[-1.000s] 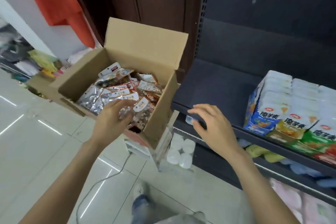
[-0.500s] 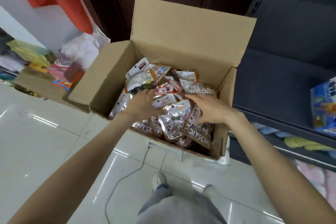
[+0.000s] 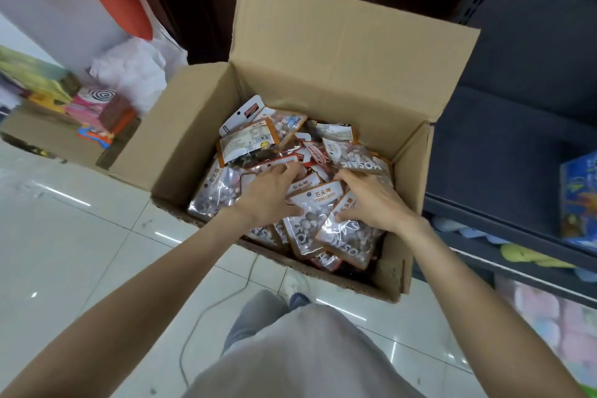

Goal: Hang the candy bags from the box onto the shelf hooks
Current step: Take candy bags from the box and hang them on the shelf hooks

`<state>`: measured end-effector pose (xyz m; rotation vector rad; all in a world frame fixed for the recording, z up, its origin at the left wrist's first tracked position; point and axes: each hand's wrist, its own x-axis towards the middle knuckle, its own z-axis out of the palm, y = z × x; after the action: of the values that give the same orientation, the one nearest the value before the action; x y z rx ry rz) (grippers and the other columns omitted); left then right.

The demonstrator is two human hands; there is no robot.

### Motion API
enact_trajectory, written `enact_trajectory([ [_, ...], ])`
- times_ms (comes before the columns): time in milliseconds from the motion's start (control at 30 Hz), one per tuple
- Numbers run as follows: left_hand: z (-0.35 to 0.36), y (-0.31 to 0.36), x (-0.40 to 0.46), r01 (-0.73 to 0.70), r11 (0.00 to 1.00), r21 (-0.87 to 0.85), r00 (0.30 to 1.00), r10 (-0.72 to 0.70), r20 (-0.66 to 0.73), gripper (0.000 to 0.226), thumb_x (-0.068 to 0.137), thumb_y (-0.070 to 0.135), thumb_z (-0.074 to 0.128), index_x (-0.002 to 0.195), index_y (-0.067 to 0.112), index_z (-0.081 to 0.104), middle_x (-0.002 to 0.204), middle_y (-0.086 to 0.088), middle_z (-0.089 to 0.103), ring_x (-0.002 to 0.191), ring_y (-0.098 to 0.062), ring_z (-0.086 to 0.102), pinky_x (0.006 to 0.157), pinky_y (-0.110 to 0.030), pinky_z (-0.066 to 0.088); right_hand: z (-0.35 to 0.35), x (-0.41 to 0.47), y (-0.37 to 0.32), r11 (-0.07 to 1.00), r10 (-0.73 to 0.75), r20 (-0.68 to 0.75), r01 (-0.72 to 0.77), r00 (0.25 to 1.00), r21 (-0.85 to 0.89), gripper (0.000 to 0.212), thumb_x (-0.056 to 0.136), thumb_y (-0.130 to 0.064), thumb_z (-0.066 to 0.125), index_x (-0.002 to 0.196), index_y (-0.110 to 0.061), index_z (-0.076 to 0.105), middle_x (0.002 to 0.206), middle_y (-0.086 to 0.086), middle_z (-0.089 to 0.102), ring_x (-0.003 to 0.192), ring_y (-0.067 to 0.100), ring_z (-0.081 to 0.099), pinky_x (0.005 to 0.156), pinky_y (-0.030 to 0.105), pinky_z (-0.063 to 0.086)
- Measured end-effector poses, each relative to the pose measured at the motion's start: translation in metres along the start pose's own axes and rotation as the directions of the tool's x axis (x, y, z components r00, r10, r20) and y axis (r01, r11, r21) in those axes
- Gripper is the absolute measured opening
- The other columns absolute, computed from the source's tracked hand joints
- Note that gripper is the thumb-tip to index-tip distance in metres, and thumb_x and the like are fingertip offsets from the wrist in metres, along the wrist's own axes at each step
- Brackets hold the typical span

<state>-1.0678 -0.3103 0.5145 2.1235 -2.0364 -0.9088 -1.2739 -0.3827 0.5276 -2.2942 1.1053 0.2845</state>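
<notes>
Your left hand [image 3: 268, 200] and right hand [image 3: 371, 203] curl into the light, slippery candy bags [image 3: 315, 213]; pinch one by its stiff header.

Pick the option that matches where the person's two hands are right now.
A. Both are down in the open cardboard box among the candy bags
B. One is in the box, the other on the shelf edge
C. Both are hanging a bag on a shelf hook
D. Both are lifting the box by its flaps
A: the left hand and right hand both rest among the candy bags inside the open cardboard box.
</notes>
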Motion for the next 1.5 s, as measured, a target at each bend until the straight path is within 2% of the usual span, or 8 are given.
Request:
enact_trajectory([
  [100,-0.002,-0.005,-0.007,-0.03,0.995,0.093,0.999,0.033,-0.029,0.064,0.082,0.044,0.07,0.134,0.027,0.037,0.137,-0.004,0.045,0.128,-0.029,0.038,0.104,-0.043,0.037,0.001,0.005,-0.004,0.998,0.041,-0.087,-0.036,0.995,0.055,0.05,0.076,-0.041,0.079,0.113,-0.029,0.047,0.092,-0.008,0.062,0.076,0.009,0.055,0.068,0.032,0.045],
  [200,-0.011,-0.015,-0.009,-0.036,0.976,0.215,0.998,0.046,-0.044,0.065,0.082,0.053,0.065,0.137,0.032,0.037,0.141,-0.004,0.038,0.133,-0.029,0.03,0.109,-0.046,0.027,0.008,0.011,-0.01,0.994,0.062,-0.144,-0.048,0.988,0.099,0.044,0.076,-0.04,0.079,0.109,-0.028,0.054,0.112,-0.002,0.064,0.095,0.017,0.059,0.068,0.033,0.043],
  [800,-0.019,-0.056,0.0,-0.224,0.972,-0.072,0.975,0.223,-0.013,0.038,0.083,0.034,0.073,0.117,0.021,0.063,0.13,-0.002,0.054,0.122,-0.023,0.046,0.103,-0.044,0.04,0.023,0.017,-0.046,0.844,0.282,-0.183,-0.153,0.942,0.514,0.04,0.077,-0.03,0.081,0.1,-0.028,0.048,0.106,-0.008,0.06,0.097,0.013,0.056,0.077,0.03,0.042],
  [933,-0.03,-0.05,-0.001,-0.223,0.904,-0.365,0.97,0.167,-0.179,0.023,0.085,0.024,0.072,0.105,0.015,0.067,0.116,0.0,0.061,0.109,-0.015,0.057,0.095,-0.031,0.046,0.011,-0.003,-0.039,0.739,0.437,-0.371,-0.091,0.819,0.668,0.031,0.079,-0.025,0.079,0.084,-0.035,0.05,0.093,-0.01,0.062,0.089,0.015,0.06,0.072,0.031,0.045],
  [1033,-0.054,-0.03,-0.014,-0.174,0.608,-0.775,0.971,-0.028,-0.239,0.037,0.085,0.026,0.068,0.12,0.018,0.059,0.119,0.007,0.063,0.112,-0.003,0.058,0.092,-0.02,0.046,-0.012,-0.028,-0.04,0.628,0.553,-0.49,0.05,0.674,0.777,0.031,0.079,-0.021,0.078,0.083,-0.035,0.05,0.09,-0.01,0.064,0.081,0.014,0.061,0.065,0.029,0.051],
  [1133,-0.072,-0.009,-0.023,-0.185,0.385,-0.904,0.979,-0.007,-0.203,0.058,0.083,0.04,0.069,0.135,0.026,0.047,0.132,0.01,0.057,0.12,0.003,0.052,0.086,-0.008,0.045,-0.038,-0.053,-0.047,0.565,0.602,-0.57,0.207,0.559,0.799,0.03,0.08,-0.018,0.078,0.086,-0.031,0.052,0.093,-0.004,0.066,0.08,0.01,0.062,0.063,0.022,0.052],
  [1333,-0.094,0.057,-0.025,-0.174,0.416,-0.893,0.909,0.417,0.017,0.096,0.055,0.067,0.078,0.135,0.042,0.031,0.123,0.029,0.059,0.116,0.005,0.055,0.093,-0.02,0.049,-0.057,-0.092,-0.058,0.265,0.644,-0.508,0.456,0.571,0.849,0.028,0.075,-0.015,0.073,0.094,-0.02,0.054,0.085,-0.006,0.073,0.076,0.01,0.069,0.062,0.023,0.055],
  [1500,-0.077,0.109,-0.027,-0.208,0.412,-0.887,0.858,0.512,0.037,0.081,0.069,0.03,0.078,0.137,0.04,0.034,0.126,0.017,0.061,0.117,-0.009,0.059,0.097,-0.034,0.049,-0.046,-0.127,-0.043,0.402,0.794,-0.54,0.425,0.28,0.811,0.026,0.08,-0.008,0.075,0.09,-0.02,0.055,0.076,-0.007,0.069,0.065,0.003,0.064,0.057,0.019,0.051],
])
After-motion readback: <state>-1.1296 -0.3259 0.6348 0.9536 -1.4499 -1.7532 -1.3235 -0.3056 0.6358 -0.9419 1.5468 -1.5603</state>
